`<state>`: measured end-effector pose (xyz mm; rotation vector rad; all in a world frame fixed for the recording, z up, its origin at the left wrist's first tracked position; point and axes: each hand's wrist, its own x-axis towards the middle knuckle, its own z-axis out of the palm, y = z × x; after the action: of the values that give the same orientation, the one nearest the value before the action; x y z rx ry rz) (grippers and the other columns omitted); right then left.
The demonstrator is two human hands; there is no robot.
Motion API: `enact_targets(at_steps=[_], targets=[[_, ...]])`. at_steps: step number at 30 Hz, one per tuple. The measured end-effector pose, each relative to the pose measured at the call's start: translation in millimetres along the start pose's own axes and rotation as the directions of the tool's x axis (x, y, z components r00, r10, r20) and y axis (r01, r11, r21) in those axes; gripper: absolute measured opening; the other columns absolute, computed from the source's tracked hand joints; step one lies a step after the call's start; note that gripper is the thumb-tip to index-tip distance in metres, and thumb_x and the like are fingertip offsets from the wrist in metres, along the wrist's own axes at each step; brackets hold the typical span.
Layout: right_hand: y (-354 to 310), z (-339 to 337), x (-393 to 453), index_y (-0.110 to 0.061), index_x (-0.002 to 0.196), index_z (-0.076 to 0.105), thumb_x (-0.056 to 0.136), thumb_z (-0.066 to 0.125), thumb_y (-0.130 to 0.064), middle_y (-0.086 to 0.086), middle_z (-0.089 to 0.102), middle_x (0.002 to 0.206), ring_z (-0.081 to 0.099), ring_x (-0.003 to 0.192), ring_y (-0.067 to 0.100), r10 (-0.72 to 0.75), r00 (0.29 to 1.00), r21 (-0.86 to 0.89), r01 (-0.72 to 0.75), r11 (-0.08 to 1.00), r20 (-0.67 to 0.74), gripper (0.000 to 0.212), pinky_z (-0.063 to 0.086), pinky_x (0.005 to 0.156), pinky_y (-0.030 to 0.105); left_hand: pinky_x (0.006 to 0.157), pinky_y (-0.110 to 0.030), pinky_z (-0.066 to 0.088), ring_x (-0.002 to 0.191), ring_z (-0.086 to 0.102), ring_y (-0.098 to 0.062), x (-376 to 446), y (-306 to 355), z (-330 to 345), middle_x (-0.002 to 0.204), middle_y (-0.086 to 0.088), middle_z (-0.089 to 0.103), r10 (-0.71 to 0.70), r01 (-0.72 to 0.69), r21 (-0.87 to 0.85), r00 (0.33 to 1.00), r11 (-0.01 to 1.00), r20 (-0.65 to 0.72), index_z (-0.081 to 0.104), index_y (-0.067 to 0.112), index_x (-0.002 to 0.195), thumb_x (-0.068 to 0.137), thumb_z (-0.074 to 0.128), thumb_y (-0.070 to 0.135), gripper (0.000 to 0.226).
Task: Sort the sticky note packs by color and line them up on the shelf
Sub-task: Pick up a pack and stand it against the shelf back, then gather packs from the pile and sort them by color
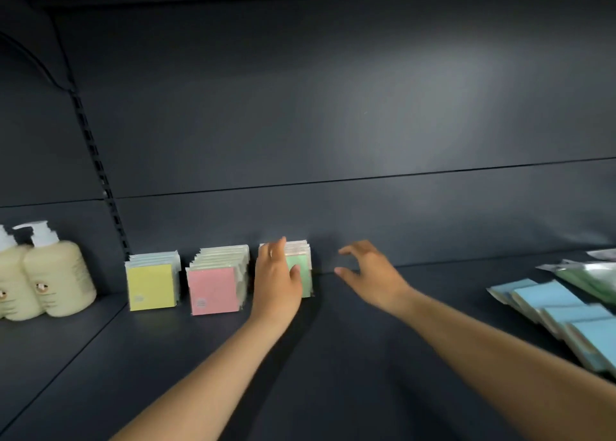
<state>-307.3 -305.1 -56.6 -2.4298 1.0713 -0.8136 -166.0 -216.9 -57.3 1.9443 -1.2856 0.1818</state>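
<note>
Blue packs lying loose and overlapping near the right front of the shelf, likely waiting their turn. Right hand hovering released, fingers spread, holding nothing. Left hand pressing flat on the green row, seemingly steadying it upright. Pink row and yellow row standing beside it by the back wall; lotion bottles sitting far left

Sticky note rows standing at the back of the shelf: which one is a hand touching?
The green row, rightmost of the three. The left hand rests against its front; the yellow row and pink row stand untouched.
</note>
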Motion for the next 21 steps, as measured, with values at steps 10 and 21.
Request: enact_targets(at_steps=[10,21], targets=[[74.9,-185.4,-87.4,-0.019,0.141,0.037,0.084,0.061,-0.052,0.002,0.036,0.144,0.026,0.137,0.02,0.064,0.943,-0.471,0.103,0.876,0.326,0.07,0.028,0.108,0.03,0.111,-0.036,0.025,0.14,0.016,-0.029,-32.8,134.9,-11.9,0.151,-0.013,0.015,-0.041,-0.063,0.309,0.947,0.949,0.318,0.031,0.012,0.143,0.093,0.051,0.035,0.059],[158.3,-301.7,-179.8,-0.019,0.139,0.038,0.088,0.059,-0.046,0.001,0.04,0.14,0.04,0.127,0.02,0.071,0.916,-0.454,0.128,0.882,0.395,0.061,0.034,0.092,0.026,0.109,-0.037,0.032,0.137,0.026,-0.023,-127.6,283.6,39.0,0.148,-0.004,0.025,-0.039,-0.137,0.297,0.854,0.945,0.519,0.032,0.016,0.143,0.09,0.055,0.043,0.063]])
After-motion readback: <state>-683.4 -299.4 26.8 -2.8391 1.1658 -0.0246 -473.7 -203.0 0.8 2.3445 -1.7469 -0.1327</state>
